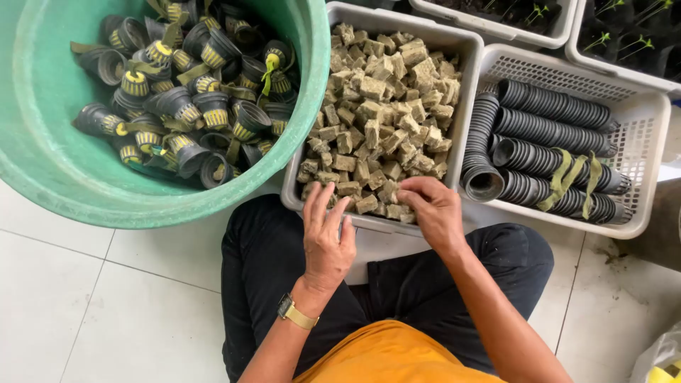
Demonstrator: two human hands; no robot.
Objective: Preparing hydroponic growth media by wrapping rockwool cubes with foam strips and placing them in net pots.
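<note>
Far left, the green tub (57, 152) holds a heap of small black net pots (186, 99), many w/ yellow showing thru the slots and olive strips poking out; I'd judge those the finished ones, piled toward the tub's right side, bottom at left bare. My left hand (328, 230) hovers at the near edge of the middle white crate (469, 85), fingers spread and empty, tips just reaching the brown cubes (379, 113) at the near-left corner. Cubes fill that crate nearly edge to edge, so plenty of stock left. My right hand (430, 208) is at the near edge too, fingers drawn together, pinching at a cube, can't tell if it's lifted yet. Right crate (649, 142): long stacks of empty black pots (550, 135) lying on their sides, a few olive strips (571, 177) draped over the near stacks. So a good batch done, but lots of cubes & pots unused; I'd say midway at most.
</note>
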